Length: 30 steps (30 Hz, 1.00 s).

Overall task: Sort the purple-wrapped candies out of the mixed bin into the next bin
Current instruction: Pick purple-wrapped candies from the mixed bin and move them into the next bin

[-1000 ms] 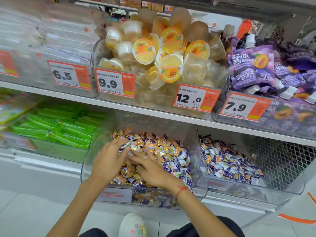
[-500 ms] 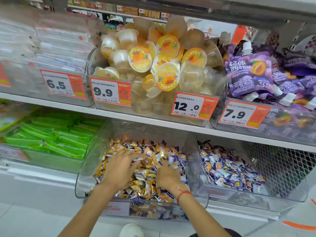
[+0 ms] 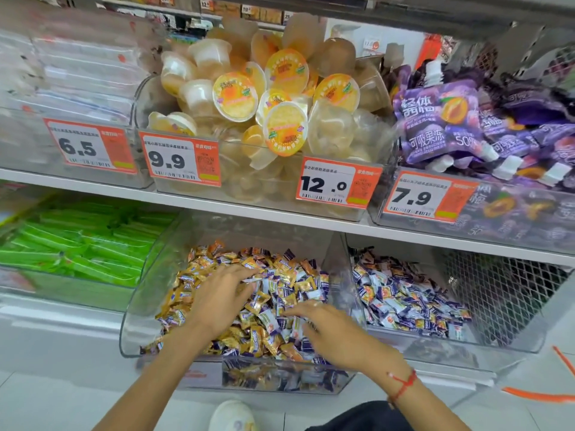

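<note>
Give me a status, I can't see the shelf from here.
Left hand and right hand both spread open on the mixed bin's candies. No purple candy plainly pinched. Next bin unobstructed.

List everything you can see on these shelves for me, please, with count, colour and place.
Mixed bin: one, clear, lower shelf centre, gold and purple candies.
Next bin: one, clear, right of it, purple candies.
Green packs: many, lower left.
Jelly cups: many, yellow-lidded, upper centre.
Pouches: several, purple, upper right.
Price tags: four, orange and white, upper bin fronts.
Shoe: one, white, floor.
Left hand: on the mixed candies.
Right hand: on the mixed candies, red string at wrist.
</note>
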### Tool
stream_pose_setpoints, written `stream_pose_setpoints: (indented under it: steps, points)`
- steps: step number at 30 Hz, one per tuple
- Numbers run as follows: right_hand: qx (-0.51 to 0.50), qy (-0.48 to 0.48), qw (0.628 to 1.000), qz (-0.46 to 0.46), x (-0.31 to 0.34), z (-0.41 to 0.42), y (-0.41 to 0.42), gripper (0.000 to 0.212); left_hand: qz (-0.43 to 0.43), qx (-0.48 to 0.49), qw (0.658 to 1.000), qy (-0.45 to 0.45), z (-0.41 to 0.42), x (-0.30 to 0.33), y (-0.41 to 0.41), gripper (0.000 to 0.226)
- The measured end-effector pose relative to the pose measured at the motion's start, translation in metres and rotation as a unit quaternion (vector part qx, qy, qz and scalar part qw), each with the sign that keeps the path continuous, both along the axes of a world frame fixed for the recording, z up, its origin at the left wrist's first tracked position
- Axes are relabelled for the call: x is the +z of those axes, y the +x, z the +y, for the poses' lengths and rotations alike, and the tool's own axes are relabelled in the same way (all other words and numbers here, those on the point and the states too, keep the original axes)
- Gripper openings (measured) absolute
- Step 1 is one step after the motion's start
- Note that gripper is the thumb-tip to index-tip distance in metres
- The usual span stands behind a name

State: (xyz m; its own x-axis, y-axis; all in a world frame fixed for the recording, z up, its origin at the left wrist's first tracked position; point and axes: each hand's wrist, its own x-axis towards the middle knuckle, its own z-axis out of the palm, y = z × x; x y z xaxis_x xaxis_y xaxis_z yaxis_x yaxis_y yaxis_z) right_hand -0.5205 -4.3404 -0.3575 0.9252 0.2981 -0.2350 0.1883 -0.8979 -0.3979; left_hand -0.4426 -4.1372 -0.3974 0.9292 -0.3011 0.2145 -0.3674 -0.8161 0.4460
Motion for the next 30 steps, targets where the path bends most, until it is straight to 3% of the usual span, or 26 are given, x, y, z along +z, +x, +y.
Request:
stream_pose_setpoints:
  steps: [4,8,13,17,20,25,30]
  points:
    - [-0.062,-0.035,0.997,0.01,-0.006,-0.011,0.015,0.046,0.017,-0.046,0.998,0.047,-0.012,-0.013,0.005,0.039]
    - [-0.056,-0.055,0.993,0.086,-0.035,0.012,0.041,0.081,-0.008,-0.009,0.996,0.087,-0.008,-0.016,0.007,0.039]
    - [-0.128,0.047,0.99,0.026,-0.05,0.031,0.05,0.069,0.008,0.009,0.994,0.106,0.019,-0.013,0.001,0.034]
    - [-0.156,0.178,0.971,0.023,-0.038,0.016,0.038,0.069,0.025,-0.029,0.998,0.044,0.028,-0.012,-0.011,0.033]
    - [-0.121,0.225,0.966,0.028,-0.02,0.011,0.027,0.058,0.012,-0.05,0.999,-0.016,0.017,-0.007,-0.023,0.031]
    - [-0.122,0.174,0.977,-0.004,-0.009,0.008,0.029,0.057,0.006,-0.003,0.998,-0.065,-0.001,0.0,-0.034,0.022]
    - [-0.071,0.17,0.982,0.034,-0.004,0.021,0.049,0.079,0.022,0.023,0.996,-0.082,0.004,0.001,-0.039,0.021]
